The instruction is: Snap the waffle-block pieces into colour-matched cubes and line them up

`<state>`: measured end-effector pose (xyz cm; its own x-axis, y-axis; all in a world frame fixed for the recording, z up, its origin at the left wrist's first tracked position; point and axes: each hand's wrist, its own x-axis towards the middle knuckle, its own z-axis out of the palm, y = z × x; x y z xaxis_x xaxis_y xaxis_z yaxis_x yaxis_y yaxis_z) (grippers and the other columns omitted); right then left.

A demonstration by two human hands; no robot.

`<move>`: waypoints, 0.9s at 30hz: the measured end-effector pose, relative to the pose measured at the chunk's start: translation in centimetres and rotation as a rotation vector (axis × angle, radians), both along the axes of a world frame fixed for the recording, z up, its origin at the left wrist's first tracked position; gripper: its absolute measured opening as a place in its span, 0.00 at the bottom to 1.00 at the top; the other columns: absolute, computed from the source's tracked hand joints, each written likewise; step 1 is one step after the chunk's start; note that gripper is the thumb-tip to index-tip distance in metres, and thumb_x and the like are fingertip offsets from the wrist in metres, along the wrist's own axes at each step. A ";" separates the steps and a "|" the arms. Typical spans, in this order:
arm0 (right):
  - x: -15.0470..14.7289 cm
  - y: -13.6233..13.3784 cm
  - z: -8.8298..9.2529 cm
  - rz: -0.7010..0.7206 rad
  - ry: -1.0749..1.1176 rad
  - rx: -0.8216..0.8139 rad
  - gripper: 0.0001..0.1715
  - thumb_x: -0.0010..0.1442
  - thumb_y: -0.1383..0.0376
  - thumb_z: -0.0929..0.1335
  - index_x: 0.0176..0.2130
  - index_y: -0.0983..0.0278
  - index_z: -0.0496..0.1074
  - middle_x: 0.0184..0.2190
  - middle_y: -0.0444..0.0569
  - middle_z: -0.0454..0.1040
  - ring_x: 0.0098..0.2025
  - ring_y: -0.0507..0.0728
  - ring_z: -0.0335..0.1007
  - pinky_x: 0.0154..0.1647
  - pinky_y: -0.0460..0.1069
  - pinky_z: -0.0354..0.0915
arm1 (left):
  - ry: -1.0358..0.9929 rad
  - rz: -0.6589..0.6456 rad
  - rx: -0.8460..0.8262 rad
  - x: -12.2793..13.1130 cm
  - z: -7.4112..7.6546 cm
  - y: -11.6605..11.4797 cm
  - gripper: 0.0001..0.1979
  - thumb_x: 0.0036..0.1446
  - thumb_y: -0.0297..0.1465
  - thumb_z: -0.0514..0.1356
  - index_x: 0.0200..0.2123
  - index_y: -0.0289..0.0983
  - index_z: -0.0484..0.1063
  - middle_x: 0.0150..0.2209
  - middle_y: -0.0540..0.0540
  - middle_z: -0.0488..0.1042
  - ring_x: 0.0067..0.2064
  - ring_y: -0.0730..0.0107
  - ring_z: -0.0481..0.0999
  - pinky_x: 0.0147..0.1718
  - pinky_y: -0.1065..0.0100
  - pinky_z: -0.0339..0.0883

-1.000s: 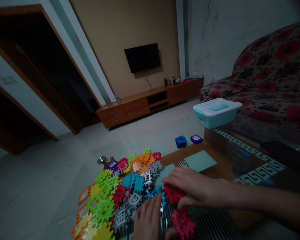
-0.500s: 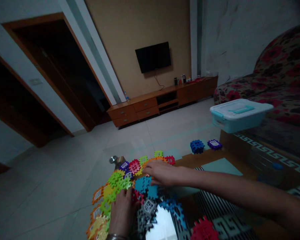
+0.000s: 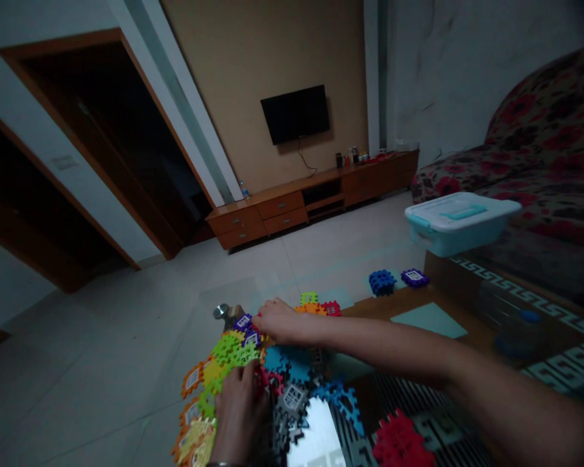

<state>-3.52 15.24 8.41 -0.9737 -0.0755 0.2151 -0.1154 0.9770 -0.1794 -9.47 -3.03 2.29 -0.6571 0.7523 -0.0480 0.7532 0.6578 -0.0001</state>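
Observation:
Toothed plastic building tiles lie in a crowded heap on the glass-topped table. My left hand point(image 3: 238, 402) is low over the heap, its fingers bent and close together beside lime green tiles point(image 3: 228, 347) and a pinkish-red tile point(image 3: 271, 381). What its fingertips hold is hidden. Reaching across the heap, my right hand point(image 3: 281, 322) has its fingers bent down next to purple tiles point(image 3: 250, 337), covering whatever is beneath. Teal tiles point(image 3: 289, 362) lie between the hands. Nearer me are grey tiles point(image 3: 292, 397), blue tiles point(image 3: 338, 399) and a red tile point(image 3: 401, 441).
Blue tiles point(image 3: 382, 282) and a purple tile point(image 3: 414, 278) sit apart at the far side. A lidded turquoise box point(image 3: 460, 227) stands beyond, by the floral sofa point(image 3: 545, 162). A plastic bottle point(image 3: 520, 334) is at the right. Orange and yellow tiles point(image 3: 194, 434) line the left edge.
My right hand has moved left, from beside the orange tiles to the pink and purple tiles, and now covers the pink one. My left hand stays nearly in place.

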 end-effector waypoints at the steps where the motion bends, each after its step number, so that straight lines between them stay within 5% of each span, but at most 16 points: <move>1: 1.6 0.2 0.0 0.000 -0.005 0.016 0.11 0.61 0.70 0.66 0.44 0.70 0.70 0.40 0.56 0.73 0.42 0.60 0.69 0.43 0.56 0.66 | 0.008 -0.008 0.040 -0.1 0.3 -0.4 0.22 0.59 0.31 0.50 0.57 0.35 0.63 0.49 0.36 0.70 0.52 0.50 0.69 0.44 0.55 0.64; 4: 9.1 0.4 0.4 0.060 -0.025 0.001 0.19 0.59 0.67 0.66 0.50 0.70 0.68 0.41 0.58 0.73 0.42 0.60 0.67 0.42 0.54 0.64 | 0.015 -0.067 0.238 0.0 1.6 -1.6 0.22 0.59 0.37 0.50 0.55 0.36 0.64 0.50 0.38 0.69 0.52 0.52 0.69 0.47 0.54 0.66; 8: 20.2 -0.1 0.9 0.160 -0.053 -0.214 0.32 0.59 0.64 0.67 0.60 0.71 0.60 0.44 0.60 0.72 0.45 0.62 0.65 0.46 0.55 0.62 | -0.047 -0.167 0.462 2.5 3.2 -2.0 0.22 0.60 0.39 0.51 0.55 0.37 0.62 0.51 0.40 0.68 0.53 0.56 0.70 0.53 0.55 0.66; 11: 24.8 -0.7 0.3 0.118 -0.051 -0.356 0.33 0.61 0.62 0.66 0.62 0.68 0.57 0.46 0.59 0.71 0.46 0.63 0.64 0.50 0.56 0.60 | -0.136 -0.245 0.508 5.7 3.4 -1.0 0.22 0.61 0.38 0.50 0.57 0.40 0.59 0.55 0.41 0.67 0.56 0.59 0.68 0.56 0.55 0.64; 19: 27.4 0.6 -1.7 0.025 -0.049 -0.475 0.41 0.57 0.62 0.71 0.64 0.65 0.55 0.56 0.58 0.65 0.56 0.64 0.60 0.58 0.56 0.56 | -0.115 -0.572 0.452 12.3 0.1 1.6 0.27 0.57 0.33 0.55 0.61 0.43 0.60 0.58 0.42 0.68 0.58 0.56 0.68 0.54 0.52 0.69; 24: 28.9 3.2 -1.0 -0.121 -0.052 -0.482 0.41 0.59 0.65 0.71 0.65 0.65 0.53 0.61 0.61 0.59 0.62 0.64 0.53 0.63 0.59 0.51 | -0.163 -0.724 0.154 15.3 -1.6 3.5 0.36 0.49 0.33 0.64 0.62 0.44 0.60 0.55 0.37 0.71 0.53 0.47 0.72 0.48 0.49 0.71; 27: 28.3 3.8 -0.1 -0.118 -0.066 -0.478 0.37 0.60 0.65 0.70 0.64 0.66 0.56 0.60 0.60 0.61 0.61 0.62 0.56 0.62 0.58 0.53 | -0.072 -0.699 0.114 16.1 -2.7 4.4 0.34 0.51 0.33 0.64 0.61 0.45 0.61 0.58 0.35 0.68 0.57 0.42 0.69 0.47 0.46 0.71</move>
<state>24.81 19.04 8.34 -0.9824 0.1279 0.1364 0.0176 0.7896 -0.6134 6.66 1.39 -0.37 -0.0174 0.9994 0.0312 0.9943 0.0140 0.1054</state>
